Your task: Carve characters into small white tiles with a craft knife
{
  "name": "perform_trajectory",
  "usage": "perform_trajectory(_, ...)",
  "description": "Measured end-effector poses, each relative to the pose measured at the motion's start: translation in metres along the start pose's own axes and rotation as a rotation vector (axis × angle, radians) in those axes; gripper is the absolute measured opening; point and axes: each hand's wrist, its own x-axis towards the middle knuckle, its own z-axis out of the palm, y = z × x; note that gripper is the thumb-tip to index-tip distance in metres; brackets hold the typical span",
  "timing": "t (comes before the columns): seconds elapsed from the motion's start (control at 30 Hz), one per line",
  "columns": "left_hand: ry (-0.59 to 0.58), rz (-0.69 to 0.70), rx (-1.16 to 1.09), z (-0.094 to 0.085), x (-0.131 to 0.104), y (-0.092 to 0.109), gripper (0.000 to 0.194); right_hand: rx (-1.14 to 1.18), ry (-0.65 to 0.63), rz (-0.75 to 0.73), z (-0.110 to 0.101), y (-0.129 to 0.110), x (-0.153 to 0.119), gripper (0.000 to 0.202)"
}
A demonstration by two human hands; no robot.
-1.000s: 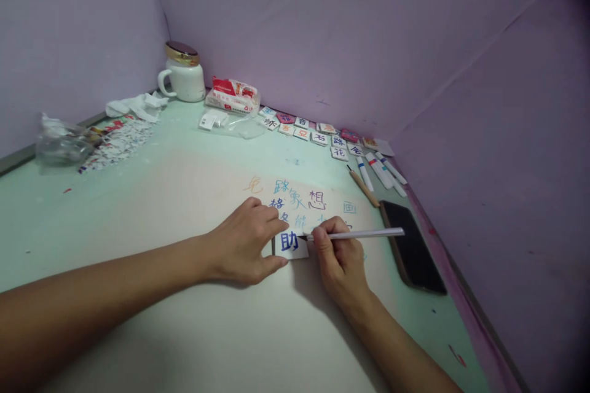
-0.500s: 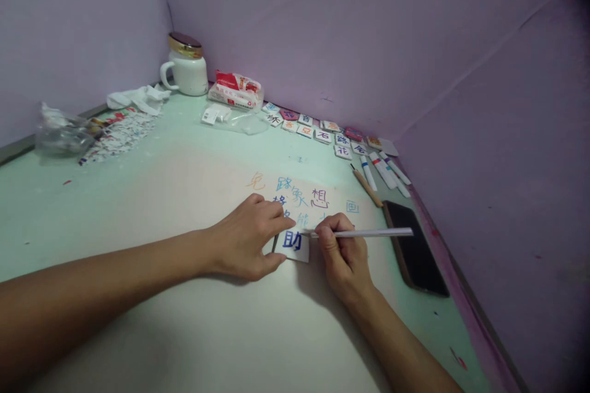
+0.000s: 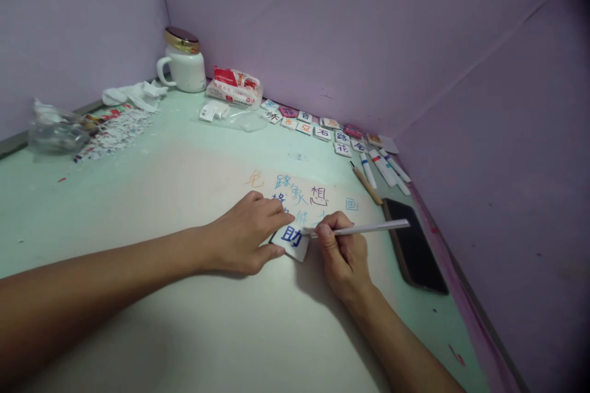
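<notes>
A small white block [image 3: 297, 250] bearing a dark blue character lies flat on the table, turned a little askew. My left hand [image 3: 251, 234] grips its left side, thumb at the near corner and forefinger at the far edge. In my right hand [image 3: 343, 255] is a slim silver pen-shaped tool [image 3: 375, 227], pinched between thumb and fingers. Its tip reaches the block's right side, by the character; whether it touches cannot be made out. Just beyond, coloured characters [image 3: 319, 196] are marked on the tabletop, partly hidden by my hands.
A phone [image 3: 417, 249], a wooden-handled tool [image 3: 366, 184] and several white markers [image 3: 382, 169] lie at the right. Character blocks [image 3: 322, 133] line the wall. Farther back are a lidded mug [image 3: 187, 70], a tissue pack [image 3: 235, 86], paper scraps [image 3: 122, 132] and a plastic bag [image 3: 59, 129].
The block has turned slightly clockwise under my left hand. The rear end of the silver tool has risen a little in my right hand. The view has shifted slightly.
</notes>
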Motion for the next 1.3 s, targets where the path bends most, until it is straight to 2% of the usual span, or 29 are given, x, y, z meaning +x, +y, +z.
perform_trajectory(0.57, 0.009, 0.001, -0.007, 0.0002, 0.0010, 0.0005, 0.037, -0.041, -0.031, -0.022, 0.0013, -0.0026, 0.0026, 0.019)
perform_trajectory(0.8, 0.030, 0.009, -0.012, 0.0023, -0.0001, -0.0019, 0.038, -0.143, -0.054, -0.089, -0.0001, -0.0063, 0.0042, 0.019)
perform_trajectory(0.93, -0.007, 0.003, -0.014, 0.0012, -0.0004, -0.0017, 0.037, -0.189, -0.070, -0.107, -0.0021, -0.0051, 0.0060, 0.019)
perform_trajectory(1.1, 0.040, 0.017, -0.016, 0.0043, -0.0004, -0.0037, 0.036, -0.209, -0.092, -0.110, -0.0049, -0.0037, 0.0068, 0.020)
perform_trajectory(1.3, 0.043, 0.025, -0.023, 0.0047, -0.0002, -0.0038, 0.034, -0.234, -0.098, -0.132, -0.0049, -0.0054, 0.0075, 0.020)
